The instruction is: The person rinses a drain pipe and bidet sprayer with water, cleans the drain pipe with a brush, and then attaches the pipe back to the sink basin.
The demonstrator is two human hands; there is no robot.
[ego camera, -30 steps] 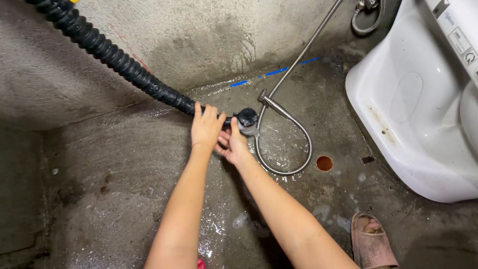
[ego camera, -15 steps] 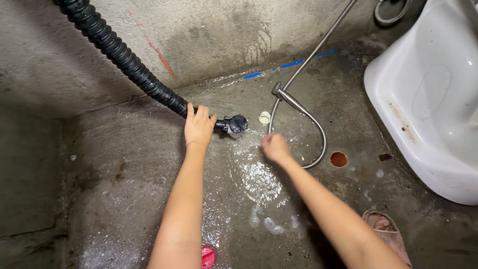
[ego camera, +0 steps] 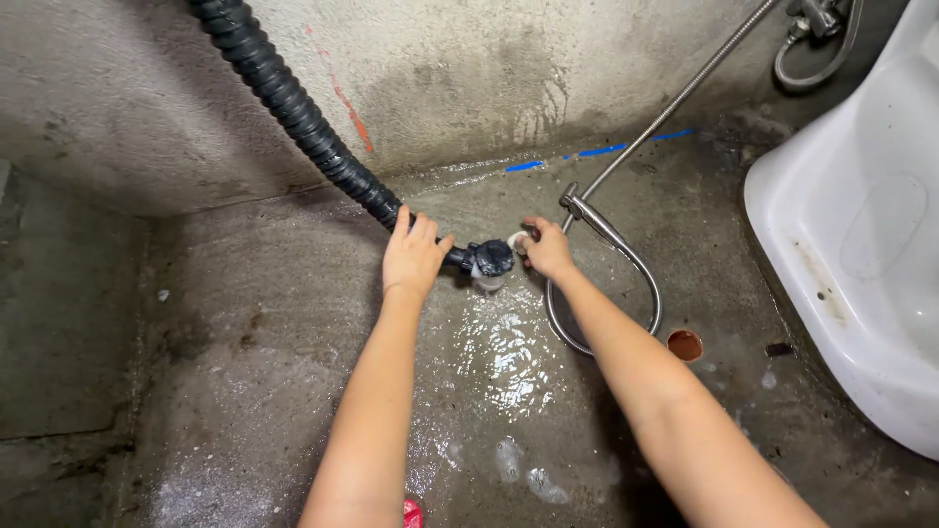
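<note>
Down on the wet concrete floor (ego camera: 293,391), we've got our left hand (ego camera: 413,256) wrapped over the black corrugated hose (ego camera: 293,108) just behind its end fitting (ego camera: 489,260). Our right hand (ego camera: 548,250) pinches a small white cap (ego camera: 515,241) in its fingers (ego camera: 529,240), right beside that fitting, near the metal shower hose (ego camera: 626,254).
</note>
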